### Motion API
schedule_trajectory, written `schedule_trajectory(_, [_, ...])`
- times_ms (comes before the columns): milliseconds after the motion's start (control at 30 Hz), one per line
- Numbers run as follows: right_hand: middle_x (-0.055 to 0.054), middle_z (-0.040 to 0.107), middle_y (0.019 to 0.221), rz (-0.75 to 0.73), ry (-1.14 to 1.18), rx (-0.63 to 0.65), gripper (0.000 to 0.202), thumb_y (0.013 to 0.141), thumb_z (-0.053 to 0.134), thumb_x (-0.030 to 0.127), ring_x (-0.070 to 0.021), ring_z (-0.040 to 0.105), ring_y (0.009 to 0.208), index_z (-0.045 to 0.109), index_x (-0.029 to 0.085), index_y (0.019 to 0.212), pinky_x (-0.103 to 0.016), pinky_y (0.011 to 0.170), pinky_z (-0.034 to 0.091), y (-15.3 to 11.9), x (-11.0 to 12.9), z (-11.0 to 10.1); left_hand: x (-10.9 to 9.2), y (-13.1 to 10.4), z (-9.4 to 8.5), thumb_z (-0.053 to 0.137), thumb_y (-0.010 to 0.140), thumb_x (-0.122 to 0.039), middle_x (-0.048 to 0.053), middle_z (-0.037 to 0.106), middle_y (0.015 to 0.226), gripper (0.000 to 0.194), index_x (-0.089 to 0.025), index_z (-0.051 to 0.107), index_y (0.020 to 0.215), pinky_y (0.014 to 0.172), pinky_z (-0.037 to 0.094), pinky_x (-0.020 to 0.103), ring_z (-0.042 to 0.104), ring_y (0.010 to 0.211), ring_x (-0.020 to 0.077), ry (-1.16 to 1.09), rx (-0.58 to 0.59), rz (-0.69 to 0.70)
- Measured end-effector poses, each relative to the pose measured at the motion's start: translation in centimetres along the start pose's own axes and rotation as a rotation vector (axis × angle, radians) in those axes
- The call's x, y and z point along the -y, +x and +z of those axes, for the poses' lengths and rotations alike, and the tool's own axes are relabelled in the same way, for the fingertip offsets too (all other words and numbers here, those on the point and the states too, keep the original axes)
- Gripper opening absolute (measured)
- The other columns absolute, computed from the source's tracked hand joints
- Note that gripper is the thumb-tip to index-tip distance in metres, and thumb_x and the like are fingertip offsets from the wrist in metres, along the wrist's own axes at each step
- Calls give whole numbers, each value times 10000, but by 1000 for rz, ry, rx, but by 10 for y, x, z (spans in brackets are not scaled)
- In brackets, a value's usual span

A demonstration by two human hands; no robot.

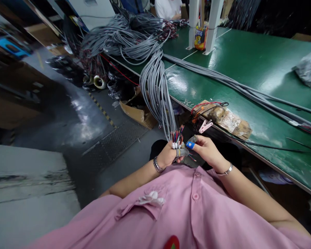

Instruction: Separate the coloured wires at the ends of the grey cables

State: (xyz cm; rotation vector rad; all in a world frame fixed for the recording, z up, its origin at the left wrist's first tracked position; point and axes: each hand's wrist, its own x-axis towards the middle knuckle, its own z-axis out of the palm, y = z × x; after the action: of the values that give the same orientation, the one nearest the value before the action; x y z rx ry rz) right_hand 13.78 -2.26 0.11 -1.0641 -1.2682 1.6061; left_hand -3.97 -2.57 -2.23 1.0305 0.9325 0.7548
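My left hand (168,154) is closed around the ends of a bundle of grey cables (159,86), which drops from the table edge. Above its grip, the stripped ends fan out as thin coloured wires (177,135) with white bands at their base. A grey wrap covers a finger of that hand. Just right of the wires, my right hand (208,150) has thumb and forefinger drawn together. Its thumb wears a blue cover and the forefinger a grey one. What lies between these fingertips is too small to make out. A few wire tips show below them.
A green table (248,65) carries a large cable pile (124,34) and a long cable run (223,77). Near its edge are a wooden block (234,122) and a pink clip (205,126). A cardboard box (137,110) stands below. Another person (168,8) sits beyond.
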Motion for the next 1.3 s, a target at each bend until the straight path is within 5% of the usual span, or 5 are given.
schedule_trajectory(167, [-4, 654, 712, -15, -41, 7, 322, 713, 761, 478, -139, 558, 637, 666, 175, 769, -279, 634, 470, 4, 1, 1, 1, 2, -1, 715, 684, -342, -9, 541, 439, 273, -132, 583, 570, 348, 356, 196, 444, 346, 81, 26, 15, -21])
schedule_trajectory(433, [-8, 623, 685, 114, -66, 56, 385, 704, 749, 522, -114, 512, 613, 680, 150, 778, -258, 597, 430, 4, 7, -24, 2, 4, -4, 709, 680, -313, -18, 532, 446, 243, -136, 569, 591, 345, 325, 190, 422, 344, 71, -89, 37, 12])
schedule_trajectory(800, [-4, 639, 722, -34, -133, 88, 326, 767, 705, 488, -133, 537, 648, 638, 169, 789, -276, 649, 459, 12, 5, -7, 2, 2, -1, 700, 696, -324, -1, 539, 436, 271, -122, 594, 550, 341, 353, 201, 445, 344, 83, -33, 54, -20])
schedule_trajectory(1033, [-35, 642, 709, 133, -55, -30, 488, 753, 651, 642, -122, 550, 609, 638, 154, 763, -272, 616, 467, 2, 9, -21, -1, 1, 0, 735, 644, -351, -22, 522, 435, 280, -140, 561, 581, 335, 323, 192, 421, 338, 71, -161, -32, -5])
schedule_trajectory(1300, [26, 578, 631, 124, -34, 121, 329, 732, 745, 473, -96, 484, 571, 631, 164, 729, -242, 560, 391, -5, 9, -23, -2, 1, 4, 725, 643, -386, -11, 544, 461, 281, -134, 600, 632, 351, 340, 196, 442, 364, 79, -184, -50, 6])
